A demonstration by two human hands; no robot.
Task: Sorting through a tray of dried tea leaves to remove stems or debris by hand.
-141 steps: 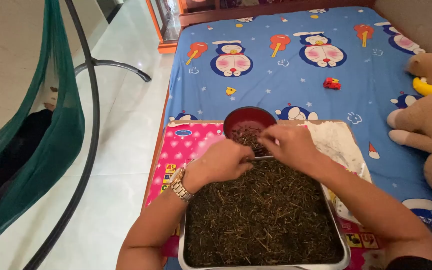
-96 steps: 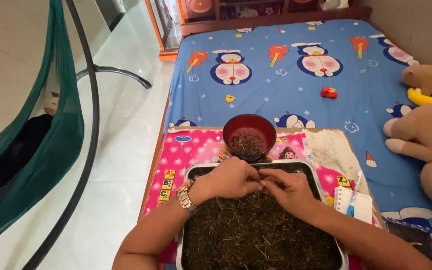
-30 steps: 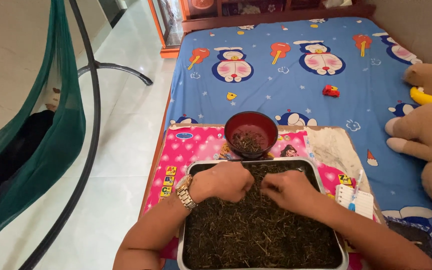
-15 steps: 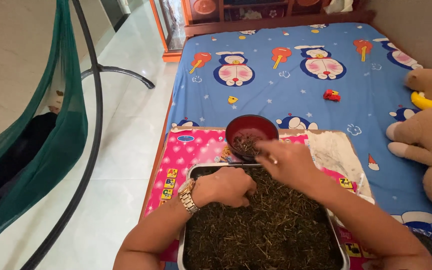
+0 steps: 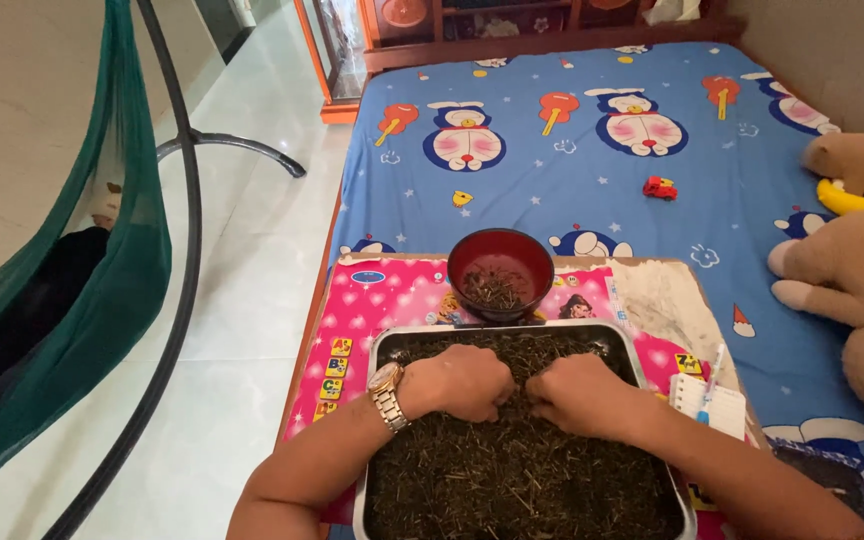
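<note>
**Two hands in a tray of dry leaves**

A metal tray (image 5: 377, 420) sits closest to the person. It is full of dark dry leaves (image 5: 522, 480), thin like little sticks.

Both hands lie on the leaves, in the far half of the tray. The left hand (image 5: 462, 382) is curled up with the fingers tucked down into the leaves. There is a gold watch (image 5: 388, 394) on that wrist. The right hand (image 5: 577, 392) is just beside the left one, almost touching it. Its fingers are bent down into the leaves too. I cannot tell if either hand has leaves pinched inside it.

The tray sits on a pink mat (image 5: 392, 300) with small pictures on it. To the right of the tray lies a small white notepad (image 5: 710, 398) with a pen on it.

Just past the far edge of the tray stands a dark red bowl (image 5: 501, 270). It has a few of the same leaves in the bottom.

Beyond the bowl is a blue sheet (image 5: 552, 190) with cartoon cats. A little red toy car (image 5: 660, 187) lies on it, well past the tray. Off to the right of the tray is a big brown stuffed toy (image 5: 852, 280). To the left of the tray, across the pale floor, hangs a green hammock (image 5: 102, 290) on a black frame.
</note>
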